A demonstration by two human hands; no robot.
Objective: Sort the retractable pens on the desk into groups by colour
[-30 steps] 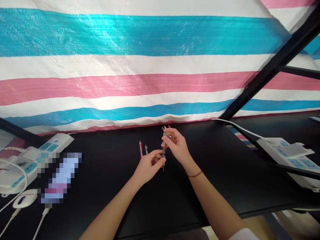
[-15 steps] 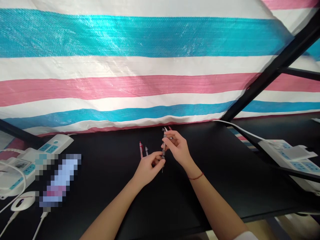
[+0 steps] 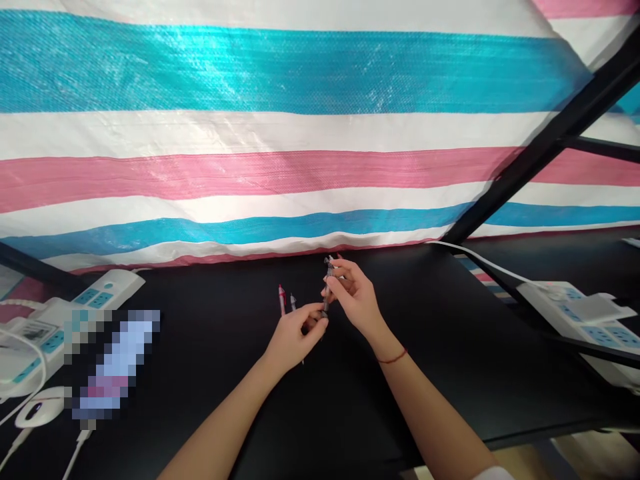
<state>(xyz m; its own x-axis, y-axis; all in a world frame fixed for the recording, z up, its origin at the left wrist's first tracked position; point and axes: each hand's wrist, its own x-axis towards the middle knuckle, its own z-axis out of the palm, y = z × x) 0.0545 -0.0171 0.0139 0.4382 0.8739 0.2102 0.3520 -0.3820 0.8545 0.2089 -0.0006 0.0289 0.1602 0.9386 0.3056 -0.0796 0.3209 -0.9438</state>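
Above a black counter, my forearms slant in from below and converge on a slim pen, caught in a two-handed grip: my left hand pinches it low between thumb and fingers, while my right hand, higher and with fingers bent, pinches its upper part. The pen's long axis runs away from me, leaning slightly right, its far end toward the striped sheet; a red pen and a gray pen stand out just beyond my left hand
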